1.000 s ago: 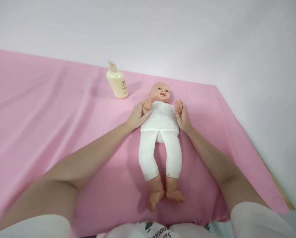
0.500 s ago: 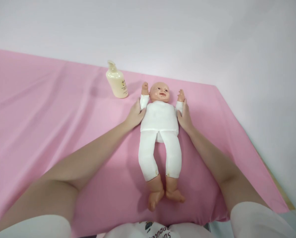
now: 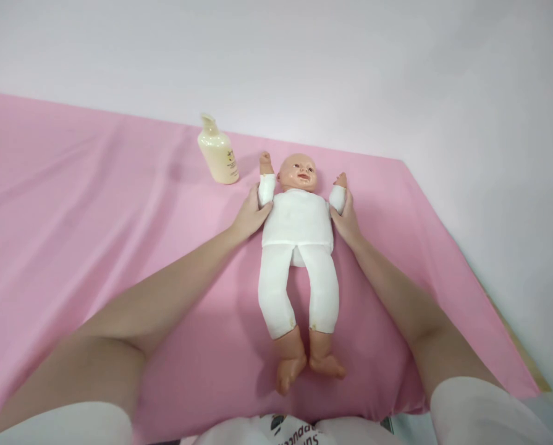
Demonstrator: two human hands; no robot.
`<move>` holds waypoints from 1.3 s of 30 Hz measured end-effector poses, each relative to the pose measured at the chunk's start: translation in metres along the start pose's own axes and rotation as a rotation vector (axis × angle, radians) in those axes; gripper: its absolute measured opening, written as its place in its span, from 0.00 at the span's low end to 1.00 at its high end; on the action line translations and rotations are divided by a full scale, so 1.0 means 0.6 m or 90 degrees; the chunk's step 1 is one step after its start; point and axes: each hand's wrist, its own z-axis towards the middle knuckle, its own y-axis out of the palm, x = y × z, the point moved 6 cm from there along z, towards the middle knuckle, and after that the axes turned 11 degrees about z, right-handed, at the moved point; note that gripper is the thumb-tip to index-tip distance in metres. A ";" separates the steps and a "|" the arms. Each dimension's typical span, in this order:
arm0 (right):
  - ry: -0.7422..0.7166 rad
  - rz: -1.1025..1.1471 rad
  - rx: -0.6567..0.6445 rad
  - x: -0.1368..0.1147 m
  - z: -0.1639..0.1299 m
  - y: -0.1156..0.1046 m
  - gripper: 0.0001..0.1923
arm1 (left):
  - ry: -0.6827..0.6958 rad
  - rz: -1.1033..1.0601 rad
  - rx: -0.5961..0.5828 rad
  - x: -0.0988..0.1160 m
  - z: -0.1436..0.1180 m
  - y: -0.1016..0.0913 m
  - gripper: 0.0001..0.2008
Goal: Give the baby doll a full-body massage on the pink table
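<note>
A baby doll in a white top and white leggings lies on its back on a pink sheet, head pointing away from the person and bare feet nearest the camera, roughly in the middle of the view and toward the right part of the sheet. The left hand lies against the doll's side at shoulder height, its fingers curled loosely round the white-sleeved upper arm on that side, so that this arm stands raised beside the head with its small fist above the sleeve. The right hand mirrors it on the other side, its fingers wrapped in a light hold on the doll's other sleeved arm, which is likewise raised next to the head. Both of the person's forearms stretch out bare across the sheet from short white sleeves at the bottom corners of the view. The doll's legs lie slightly spread, with the feet close together, near the front edge of the sheet. A cream-coloured lotion bottle stands upright on the sheet to the left of the doll's head, near it but apart from both the doll and the left hand. Behind the sheet rises a plain pale wall.
</note>
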 end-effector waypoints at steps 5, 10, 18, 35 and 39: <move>-0.011 0.038 0.073 -0.018 0.000 -0.008 0.47 | 0.050 -0.034 0.052 0.024 -0.003 -0.012 0.38; -0.118 0.015 0.077 -0.061 -0.010 -0.010 0.40 | 0.160 -0.009 0.079 0.066 -0.017 -0.027 0.26; -0.265 -0.060 -0.083 -0.109 -0.032 0.017 0.22 | 0.284 0.077 -0.054 0.099 -0.029 -0.018 0.17; -0.031 -0.066 -0.010 0.007 0.000 0.011 0.31 | 0.101 0.093 0.036 0.004 0.004 0.009 0.33; 0.005 -0.082 0.003 0.034 -0.001 0.007 0.30 | 0.075 0.049 0.025 0.003 0.001 0.009 0.28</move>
